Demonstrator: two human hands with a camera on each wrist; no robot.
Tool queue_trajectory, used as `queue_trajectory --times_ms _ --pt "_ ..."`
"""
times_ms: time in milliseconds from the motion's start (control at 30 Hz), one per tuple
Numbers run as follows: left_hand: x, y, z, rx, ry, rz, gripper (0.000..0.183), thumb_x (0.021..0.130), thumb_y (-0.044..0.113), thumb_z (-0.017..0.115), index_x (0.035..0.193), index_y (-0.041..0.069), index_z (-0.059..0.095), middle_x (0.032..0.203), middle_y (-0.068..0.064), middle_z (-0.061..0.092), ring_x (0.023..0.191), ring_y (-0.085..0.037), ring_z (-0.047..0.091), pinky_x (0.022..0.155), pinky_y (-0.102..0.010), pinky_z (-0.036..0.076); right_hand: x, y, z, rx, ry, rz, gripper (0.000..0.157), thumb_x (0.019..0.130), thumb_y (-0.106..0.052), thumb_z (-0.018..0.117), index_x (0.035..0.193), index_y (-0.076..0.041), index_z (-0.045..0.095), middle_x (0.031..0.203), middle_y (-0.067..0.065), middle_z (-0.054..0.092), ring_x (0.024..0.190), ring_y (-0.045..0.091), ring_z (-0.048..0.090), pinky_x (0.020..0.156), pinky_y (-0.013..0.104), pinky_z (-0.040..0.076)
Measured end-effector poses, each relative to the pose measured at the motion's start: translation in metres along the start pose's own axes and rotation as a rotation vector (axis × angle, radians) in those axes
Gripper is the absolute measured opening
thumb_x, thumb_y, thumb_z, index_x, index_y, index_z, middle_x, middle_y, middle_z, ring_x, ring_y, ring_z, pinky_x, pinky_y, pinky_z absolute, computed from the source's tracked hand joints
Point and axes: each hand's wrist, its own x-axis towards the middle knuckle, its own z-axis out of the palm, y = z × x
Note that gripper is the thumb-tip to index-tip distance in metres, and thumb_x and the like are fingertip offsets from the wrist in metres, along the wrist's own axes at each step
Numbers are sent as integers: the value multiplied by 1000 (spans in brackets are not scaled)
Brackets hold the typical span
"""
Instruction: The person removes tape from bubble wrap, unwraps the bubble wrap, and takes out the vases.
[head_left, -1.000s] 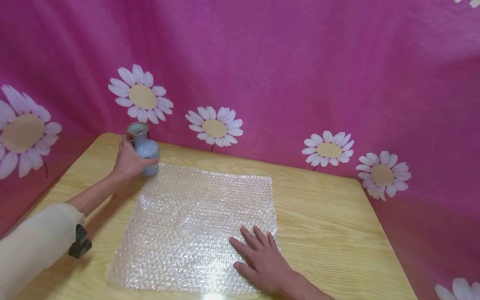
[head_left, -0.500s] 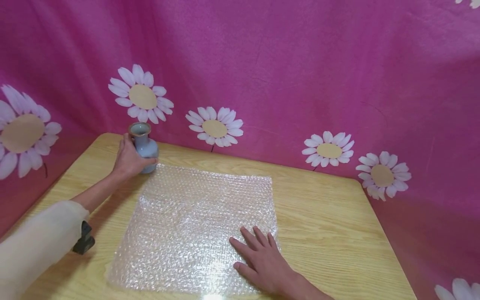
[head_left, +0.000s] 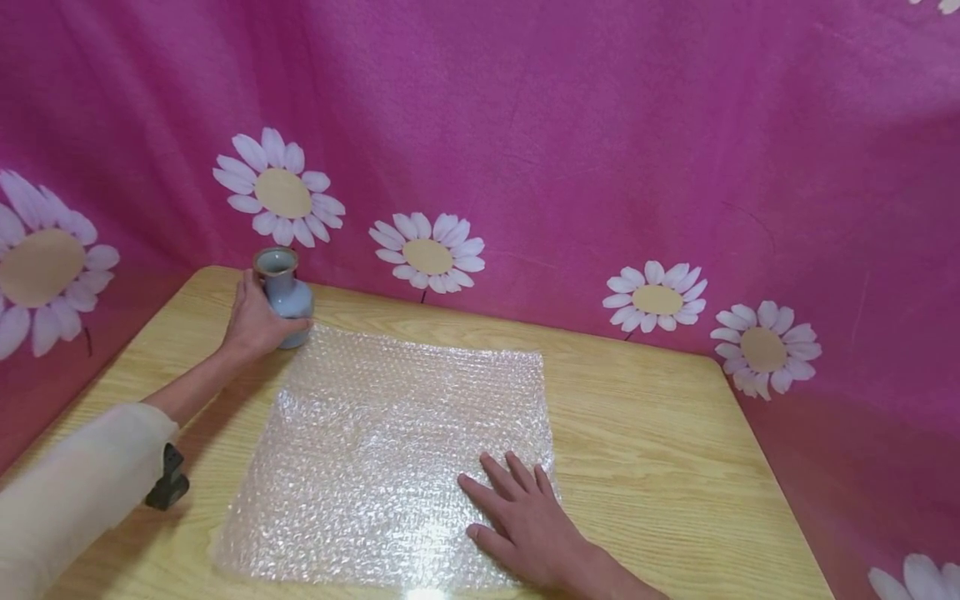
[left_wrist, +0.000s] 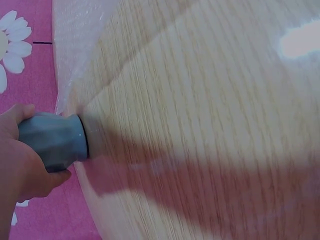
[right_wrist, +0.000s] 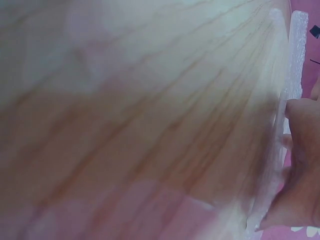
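Observation:
A pale blue-grey vase (head_left: pixel 289 298) with a brown rim stands upright at the far left of the table. My left hand (head_left: pixel 257 321) grips its belly from the left, thumb across the front. The left wrist view shows the vase's lower body (left_wrist: pixel 55 140) in the curled fingers, its base at the wood. A clear sheet of bubble wrap (head_left: pixel 397 450) lies flat, its far left corner right by the vase's base. On the sheet's near right part rests my right hand (head_left: pixel 528 525), palm down with fingers spread. From the right wrist view, this hand (right_wrist: pixel 305 160) lies along the wrap's edge.
The light wood table (head_left: pixel 652 467) has rounded far corners. Behind it and at the sides hangs a magenta cloth (head_left: pixel 525 150) printed with white daisies. A small black device (head_left: pixel 168 479) is worn at the cuff of the cream left sleeve (head_left: pixel 82 492).
The vase has tipped slightly and shifted a little left and back in my left hand, near the wrap's corner. My right hand and the bubble wrap have stayed in place.

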Motion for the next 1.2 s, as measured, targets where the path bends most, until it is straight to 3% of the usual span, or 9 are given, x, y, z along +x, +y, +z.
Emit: queue_trajectory --times_ms 1200 --pt "-7 -2 -4 -14 -47 -13 106 78 7 82 151 -8 6 143 -38 23 132 -55 27 109 -66 26 -1 -3 1 -13 19 -8 57 104 -54 38 156 -31 35 162 9 26 146 43 18 109 73 17"
